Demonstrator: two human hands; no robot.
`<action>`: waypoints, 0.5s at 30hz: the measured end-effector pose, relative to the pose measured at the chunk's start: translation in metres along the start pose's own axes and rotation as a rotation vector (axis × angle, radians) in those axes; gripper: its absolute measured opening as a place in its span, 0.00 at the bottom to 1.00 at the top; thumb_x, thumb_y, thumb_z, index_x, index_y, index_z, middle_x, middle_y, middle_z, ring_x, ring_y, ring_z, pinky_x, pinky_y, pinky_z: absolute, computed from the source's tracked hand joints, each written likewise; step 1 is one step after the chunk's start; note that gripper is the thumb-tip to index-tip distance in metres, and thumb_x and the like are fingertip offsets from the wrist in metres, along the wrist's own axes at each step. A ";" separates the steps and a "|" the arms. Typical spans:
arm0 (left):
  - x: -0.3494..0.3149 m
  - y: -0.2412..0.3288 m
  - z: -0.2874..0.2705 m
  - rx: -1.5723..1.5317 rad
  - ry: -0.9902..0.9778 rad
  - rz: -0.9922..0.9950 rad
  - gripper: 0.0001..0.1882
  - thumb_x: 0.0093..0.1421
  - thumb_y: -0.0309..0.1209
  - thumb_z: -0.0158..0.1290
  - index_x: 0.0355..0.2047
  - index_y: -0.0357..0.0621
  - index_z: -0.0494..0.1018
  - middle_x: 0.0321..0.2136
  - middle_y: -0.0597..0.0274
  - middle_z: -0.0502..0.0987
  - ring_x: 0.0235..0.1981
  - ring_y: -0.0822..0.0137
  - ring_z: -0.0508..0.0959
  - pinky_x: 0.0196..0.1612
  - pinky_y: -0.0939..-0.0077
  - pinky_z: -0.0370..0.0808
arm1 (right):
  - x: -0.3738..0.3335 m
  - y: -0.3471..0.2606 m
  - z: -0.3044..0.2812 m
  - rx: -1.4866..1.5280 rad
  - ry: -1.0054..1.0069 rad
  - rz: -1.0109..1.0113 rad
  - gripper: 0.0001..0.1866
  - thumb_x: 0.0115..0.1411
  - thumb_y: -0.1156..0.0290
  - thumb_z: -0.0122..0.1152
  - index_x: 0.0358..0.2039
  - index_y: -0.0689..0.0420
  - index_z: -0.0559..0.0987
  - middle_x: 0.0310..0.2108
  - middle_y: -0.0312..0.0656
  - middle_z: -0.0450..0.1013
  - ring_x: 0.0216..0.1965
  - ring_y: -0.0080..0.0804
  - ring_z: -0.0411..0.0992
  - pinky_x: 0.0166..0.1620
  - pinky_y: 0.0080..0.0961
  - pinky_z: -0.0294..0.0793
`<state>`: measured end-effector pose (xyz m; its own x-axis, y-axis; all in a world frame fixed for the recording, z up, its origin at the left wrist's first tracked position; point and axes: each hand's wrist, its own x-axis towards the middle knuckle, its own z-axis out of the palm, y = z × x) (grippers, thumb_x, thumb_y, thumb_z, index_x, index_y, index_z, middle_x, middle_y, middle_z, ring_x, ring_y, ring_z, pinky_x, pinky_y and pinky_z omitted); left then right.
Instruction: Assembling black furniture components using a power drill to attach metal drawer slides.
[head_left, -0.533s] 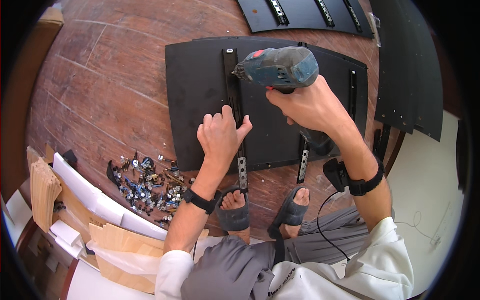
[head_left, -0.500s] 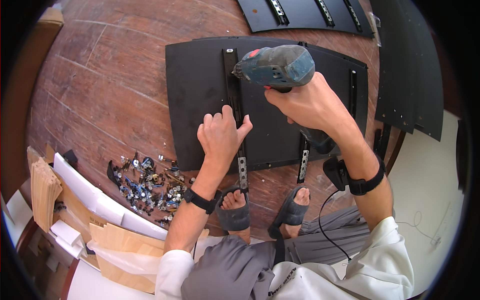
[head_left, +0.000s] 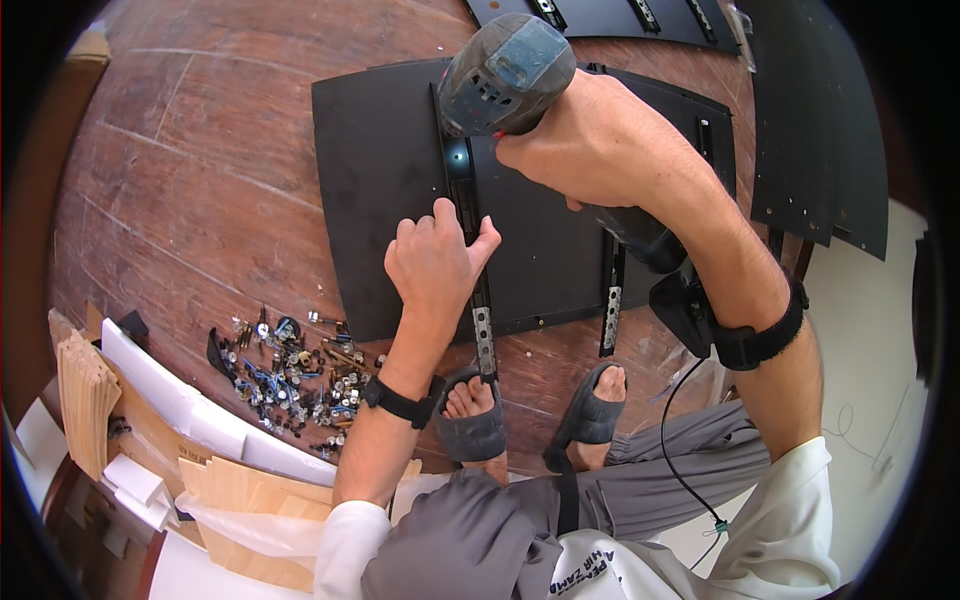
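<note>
My right hand is wrapped round the grip of a cordless drill, dark blue and black. The drill stands over the far end of a black metal drawer slide; its tip is hidden beneath its body, and its lamp lights a spot on the slide. My left hand rests lower on the same slide, forefinger and thumb to either side of it, other fingers curled over the panel. The slide lies lengthwise on a black panel, its near silver part jutting past the panel's edge towards my left foot.
Two more slides lie on this panel, a middle slide and a right one. Loose screws and fittings are heaped on the wooden floor. Another panel with slides is at the back; black boards stand at right.
The drill has moved up and left and tipped more upright, its nose now over the slide's far end. My left hand stays on the slide. The view has shifted slightly.
</note>
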<state>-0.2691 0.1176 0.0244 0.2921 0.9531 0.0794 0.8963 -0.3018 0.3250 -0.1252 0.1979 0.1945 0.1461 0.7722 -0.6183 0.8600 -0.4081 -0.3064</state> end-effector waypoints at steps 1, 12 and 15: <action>0.000 -0.001 0.001 0.002 0.000 0.000 0.23 0.46 0.50 0.62 0.18 0.46 0.66 0.10 0.62 0.68 0.17 0.62 0.72 0.17 0.68 0.71 | 0.000 0.000 0.001 0.001 0.000 -0.001 0.13 0.48 0.67 0.54 0.25 0.65 0.81 0.19 0.50 0.76 0.22 0.40 0.78 0.31 0.31 0.80; 0.002 0.000 -0.002 -0.009 -0.016 0.019 0.21 0.46 0.48 0.63 0.18 0.47 0.66 0.10 0.63 0.70 0.16 0.62 0.73 0.17 0.70 0.70 | 0.002 0.003 0.002 -0.031 0.010 -0.035 0.13 0.47 0.68 0.51 0.20 0.63 0.80 0.16 0.48 0.75 0.20 0.37 0.78 0.31 0.29 0.79; 0.000 -0.002 -0.001 -0.003 -0.011 0.019 0.21 0.46 0.48 0.63 0.18 0.47 0.66 0.10 0.63 0.70 0.16 0.62 0.73 0.17 0.70 0.70 | 0.003 0.003 0.005 -0.045 0.005 -0.034 0.13 0.47 0.68 0.52 0.20 0.63 0.80 0.15 0.48 0.75 0.20 0.37 0.78 0.31 0.29 0.79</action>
<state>-0.2709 0.1184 0.0249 0.3124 0.9470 0.0748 0.8897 -0.3193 0.3263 -0.1243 0.1968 0.1878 0.1186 0.7879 -0.6043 0.8859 -0.3589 -0.2940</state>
